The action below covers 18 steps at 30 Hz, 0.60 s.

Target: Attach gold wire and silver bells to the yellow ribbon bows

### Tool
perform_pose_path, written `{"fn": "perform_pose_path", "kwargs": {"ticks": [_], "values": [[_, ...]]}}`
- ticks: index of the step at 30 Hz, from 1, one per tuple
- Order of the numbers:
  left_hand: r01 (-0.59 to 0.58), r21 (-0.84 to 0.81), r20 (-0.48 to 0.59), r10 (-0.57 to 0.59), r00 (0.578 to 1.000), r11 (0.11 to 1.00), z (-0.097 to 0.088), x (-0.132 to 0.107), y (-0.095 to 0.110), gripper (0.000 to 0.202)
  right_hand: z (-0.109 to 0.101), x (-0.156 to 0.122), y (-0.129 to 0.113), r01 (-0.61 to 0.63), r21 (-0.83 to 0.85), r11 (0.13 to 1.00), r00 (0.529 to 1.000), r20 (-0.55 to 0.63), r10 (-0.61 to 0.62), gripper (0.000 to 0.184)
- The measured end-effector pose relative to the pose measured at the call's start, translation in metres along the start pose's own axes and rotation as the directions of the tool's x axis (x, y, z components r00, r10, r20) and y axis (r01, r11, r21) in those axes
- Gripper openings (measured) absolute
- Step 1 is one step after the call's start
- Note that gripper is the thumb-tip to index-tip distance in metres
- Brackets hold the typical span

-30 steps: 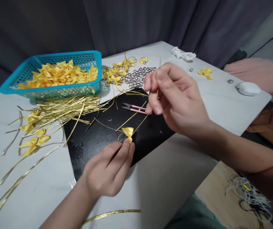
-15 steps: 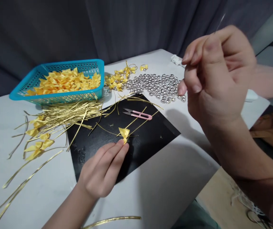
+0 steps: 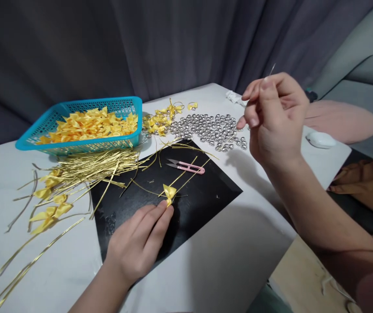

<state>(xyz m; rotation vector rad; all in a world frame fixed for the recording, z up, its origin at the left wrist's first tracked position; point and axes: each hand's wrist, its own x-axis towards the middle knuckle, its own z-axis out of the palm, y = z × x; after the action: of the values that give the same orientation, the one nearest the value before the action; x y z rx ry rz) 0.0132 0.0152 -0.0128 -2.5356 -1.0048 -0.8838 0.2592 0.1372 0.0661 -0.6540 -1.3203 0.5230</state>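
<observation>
Over the black mat (image 3: 202,204), my left hand (image 3: 134,243) pinches a yellow ribbon bow (image 3: 169,192) between thumb and fingers. One loop of the bow sticks out past the fingertips; the rest is covered. My right hand (image 3: 275,119) is raised to the right, above the table, its thumb and forefinger closed on a thin needle (image 3: 272,68) that points up. Any thread on it is too fine to make out. Pink thread snips (image 3: 191,167) lie on the mat beyond the bow, beside thin gold cords (image 3: 183,176).
A blue basket (image 3: 137,134) full of yellow bows stands at the back left. Before it lies a heap of gold cord (image 3: 98,165), with loose bows (image 3: 54,213) nearby. Silver beads (image 3: 206,128) spread behind the mat. A white object (image 3: 319,140) sits at the right edge.
My right hand has come down and to the left with the needle. My left hand still holds the bow in nearly the same place. The view has shifted slightly.
</observation>
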Motion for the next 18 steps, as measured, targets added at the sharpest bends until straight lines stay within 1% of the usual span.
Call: {"fn": "perform_pose_path", "kwargs": {"ticks": [1, 3, 4, 6, 8, 9, 11, 12, 13, 14, 15, 16, 18], "values": [[-0.014, 0.028, 0.002, 0.014, 1.000, 1.000, 0.000, 0.001, 0.001, 0.029, 0.001, -0.002, 0.001, -0.006, 0.022, 1.000, 1.000, 0.010, 0.006, 0.020], [-0.038, 0.073, 0.009, 0.038, 0.999, 0.997, 0.000, 0.003, 0.001, 0.031, 0.006, -0.009, 0.002, -0.080, 0.053, 0.995, 0.995, 0.069, 0.076, 0.018], [-0.043, 0.086, 0.017, 0.041, 0.999, 0.995, 0.001, 0.005, 0.001, 0.031, 0.010, -0.015, 0.002, -0.133, 0.053, 0.990, 0.985, 0.115, 0.127, 0.018], [-0.024, 0.101, 0.031, 0.021, 0.999, 0.995, 0.001, 0.009, 0.001, 0.025, 0.018, -0.028, -0.001, -0.225, 0.021, 0.974, 0.946, 0.242, 0.214, 0.020], [0.057, 0.069, 0.041, -0.060, 0.997, 0.996, 0.000, 0.014, 0.003, 0.016, 0.026, -0.043, -0.007, -0.246, -0.029, 0.969, 0.896, 0.373, 0.239, 0.017], [0.119, 0.020, 0.042, -0.119, 0.992, 0.993, 0.000, 0.016, 0.005, 0.016, 0.030, -0.050, -0.010, -0.262, -0.048, 0.964, 0.863, 0.435, 0.256, 0.014], [0.270, -0.144, 0.032, -0.269, 0.963, 0.952, -0.002, 0.019, 0.009, 0.028, 0.035, -0.062, -0.015, -0.291, -0.068, 0.954, 0.797, 0.535, 0.281, 0.008], [0.352, -0.244, 0.030, -0.356, 0.934, 0.904, -0.002, 0.020, 0.011, 0.033, 0.037, -0.067, -0.017, -0.290, -0.083, 0.953, 0.767, 0.576, 0.284, 0.008], [0.427, -0.344, 0.032, -0.444, 0.896, 0.836, -0.002, 0.020, 0.012, 0.034, 0.038, -0.071, -0.018, -0.276, -0.095, 0.956, 0.741, 0.613, 0.275, 0.010], [0.502, -0.435, 0.074, -0.525, 0.848, 0.748, -0.002, 0.020, 0.013, 0.031, 0.039, -0.075, -0.018, -0.266, -0.109, 0.958, 0.723, 0.634, 0.274, 0.011], [0.566, -0.516, 0.139, -0.589, 0.796, 0.644, -0.001, 0.019, 0.012, 0.026, 0.040, -0.079, -0.018, -0.258, -0.116, 0.959, 0.720, 0.639, 0.271, 0.011], [0.625, -0.576, 0.234, -0.626, 0.744, 0.527, 0.001, 0.018, 0.011, 0.023, 0.040, -0.082, -0.018, -0.272, -0.131, 0.953, 0.710, 0.642, 0.290, 0.011], [0.710, -0.633, 0.426, -0.627, 0.652, 0.308, 0.005, 0.016, 0.008, 0.023, 0.042, -0.088, -0.017, -0.294, -0.149, 0.944, 0.707, 0.631, 0.320, 0.010]]}}
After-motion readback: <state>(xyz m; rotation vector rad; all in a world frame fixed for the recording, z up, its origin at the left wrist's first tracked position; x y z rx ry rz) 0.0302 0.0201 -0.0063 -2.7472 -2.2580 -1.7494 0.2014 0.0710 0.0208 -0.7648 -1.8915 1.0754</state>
